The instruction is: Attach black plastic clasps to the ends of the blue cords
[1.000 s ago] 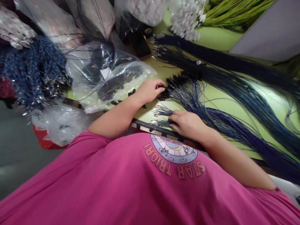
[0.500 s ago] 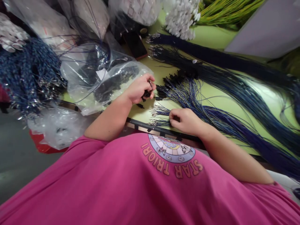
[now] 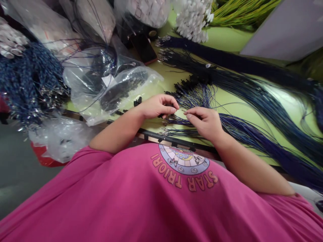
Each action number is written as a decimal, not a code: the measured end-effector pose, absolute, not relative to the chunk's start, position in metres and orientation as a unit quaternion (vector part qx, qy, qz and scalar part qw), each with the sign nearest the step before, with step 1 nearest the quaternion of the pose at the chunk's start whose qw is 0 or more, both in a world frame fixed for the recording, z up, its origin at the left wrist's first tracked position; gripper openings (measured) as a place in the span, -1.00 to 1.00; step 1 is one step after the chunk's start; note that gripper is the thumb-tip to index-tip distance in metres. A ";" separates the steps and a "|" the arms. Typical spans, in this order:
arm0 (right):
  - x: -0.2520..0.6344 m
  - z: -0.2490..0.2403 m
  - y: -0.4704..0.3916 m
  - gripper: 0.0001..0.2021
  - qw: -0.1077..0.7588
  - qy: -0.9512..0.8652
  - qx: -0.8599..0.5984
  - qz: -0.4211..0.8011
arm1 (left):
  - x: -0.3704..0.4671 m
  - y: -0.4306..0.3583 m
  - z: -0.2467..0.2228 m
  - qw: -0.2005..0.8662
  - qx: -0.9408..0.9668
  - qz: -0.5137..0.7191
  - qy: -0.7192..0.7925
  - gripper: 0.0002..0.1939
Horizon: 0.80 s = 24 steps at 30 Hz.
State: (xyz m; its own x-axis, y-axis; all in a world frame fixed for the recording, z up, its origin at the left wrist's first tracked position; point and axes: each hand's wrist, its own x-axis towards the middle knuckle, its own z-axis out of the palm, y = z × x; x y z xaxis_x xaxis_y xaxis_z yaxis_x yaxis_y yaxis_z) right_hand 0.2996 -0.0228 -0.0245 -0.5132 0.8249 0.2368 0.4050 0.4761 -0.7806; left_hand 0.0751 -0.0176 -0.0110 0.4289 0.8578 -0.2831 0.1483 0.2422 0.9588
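My left hand [image 3: 159, 107] is curled over the table, closed round small black plastic connectors [image 3: 169, 107] that show in part beneath the fingers. Facing it, my right hand [image 3: 206, 123] pinches a thin wire whose tip points at the left thumb, with a small gap between. Blue wires [image 3: 234, 129] with bare metal terminals [image 3: 166, 132] run below and behind the right hand. Just beyond the hands lies a row of black connectors [image 3: 185, 85] fitted on wire ends. A few loose black connectors [image 3: 137, 101] rest beside my left wrist.
A clear plastic bag [image 3: 121, 90] of black parts lies left of my hands, with a phone [image 3: 143, 48] behind it. Dark wire bundles [image 3: 227, 62] stretch across the green table [image 3: 227, 38]. Blue twisted wires [image 3: 27, 77] hang over the left edge.
My right hand has lifted from the wire ends and moved up toward the left hand, with a wire pinched. My left hand has come down and right, turning its fingertips toward the right hand.
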 end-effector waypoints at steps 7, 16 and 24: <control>0.297 -0.028 -0.020 -0.79 0.307 -0.800 -0.394 0.333 | 0.080 -0.019 -0.016 0.632 0.527 0.307 0.477 -0.67; 0.299 -0.036 -0.020 -0.80 0.320 -0.801 -0.428 0.270 | 0.079 -0.018 -0.016 0.647 0.515 0.319 0.463 -0.74; 0.299 -0.033 -0.021 -0.78 0.327 -0.794 -0.438 0.268 | 0.081 -0.019 -0.011 0.650 0.487 0.308 0.496 -0.88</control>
State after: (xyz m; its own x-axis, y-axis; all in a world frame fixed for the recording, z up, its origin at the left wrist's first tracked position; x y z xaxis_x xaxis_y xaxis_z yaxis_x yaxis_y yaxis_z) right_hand 0.2986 -0.0215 -0.0326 -0.4026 0.8700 0.2847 0.5200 0.4733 -0.7111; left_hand 0.0814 -0.0192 -0.0111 0.3194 0.8828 -0.3445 0.0830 0.3361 0.9381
